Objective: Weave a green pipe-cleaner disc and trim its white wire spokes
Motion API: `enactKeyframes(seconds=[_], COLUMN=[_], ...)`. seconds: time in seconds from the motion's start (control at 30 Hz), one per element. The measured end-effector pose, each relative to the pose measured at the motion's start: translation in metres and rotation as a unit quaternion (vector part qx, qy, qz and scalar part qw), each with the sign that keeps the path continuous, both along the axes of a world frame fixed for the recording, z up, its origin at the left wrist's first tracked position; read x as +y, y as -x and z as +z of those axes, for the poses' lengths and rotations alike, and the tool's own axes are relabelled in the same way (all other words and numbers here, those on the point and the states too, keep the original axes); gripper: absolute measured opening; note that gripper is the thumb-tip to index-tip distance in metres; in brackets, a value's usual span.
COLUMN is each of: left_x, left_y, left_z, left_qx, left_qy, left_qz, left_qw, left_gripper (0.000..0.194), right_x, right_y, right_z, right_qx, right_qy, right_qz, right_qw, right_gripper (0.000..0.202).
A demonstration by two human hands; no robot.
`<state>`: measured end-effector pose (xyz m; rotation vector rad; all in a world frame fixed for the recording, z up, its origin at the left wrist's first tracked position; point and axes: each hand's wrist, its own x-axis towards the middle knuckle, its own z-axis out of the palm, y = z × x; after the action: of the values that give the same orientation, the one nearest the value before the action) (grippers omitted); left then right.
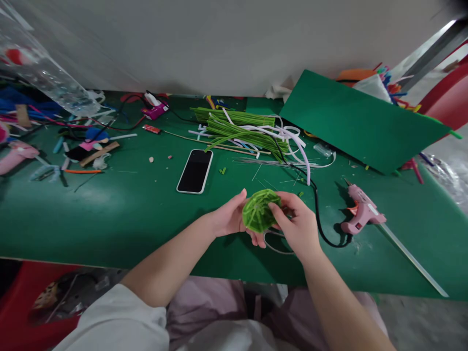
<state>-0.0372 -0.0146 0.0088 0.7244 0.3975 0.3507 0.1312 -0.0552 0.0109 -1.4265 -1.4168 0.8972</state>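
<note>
A round, ribbed green disc, apparently made of fuzzy craft stems, is held above the near part of the table. My right hand pinches its right side, with the thumb lying on the face toward me. My left hand is at the disc's left edge with the thumb stretched up and apart. Some of its fingers pass behind the disc, and their tips show below; how firmly they touch it is hidden. Under the hands, a thin pale loop lies on the green table.
A pink glue gun with a long glue stick lies at right, its black cord curving near my right hand. Beyond are a phone, bundled green stems and a tilted green board. Craft scraps and a clear plastic container crowd the left.
</note>
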Motion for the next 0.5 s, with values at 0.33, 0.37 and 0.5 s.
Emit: enactKeyframes(seconds=[0.33,0.37,0.5], left_x=[0.008,0.009,0.014], left_y=[-0.004,-0.004,0.002], left_z=[-0.004,-0.004,-0.002], left_qx=[0.051,0.052,0.114], left_qy=[-0.01,-0.016,-0.113], left_qz=[0.187,0.213,0.284], left_qw=[0.981,0.976,0.945], left_gripper=[0.041,0.043,0.054], right_x=[0.006,0.007,0.014], right_y=[-0.009,-0.009,-0.01], right_z=[-0.004,-0.005,-0.011], right_qx=[-0.087,-0.088,-0.039], right_qy=[-0.188,-0.179,-0.117], right_qz=[-0.001,-0.007,-0.053], right_qw=[0.978,0.98,0.991], right_gripper=[0.015,0.015,0.016])
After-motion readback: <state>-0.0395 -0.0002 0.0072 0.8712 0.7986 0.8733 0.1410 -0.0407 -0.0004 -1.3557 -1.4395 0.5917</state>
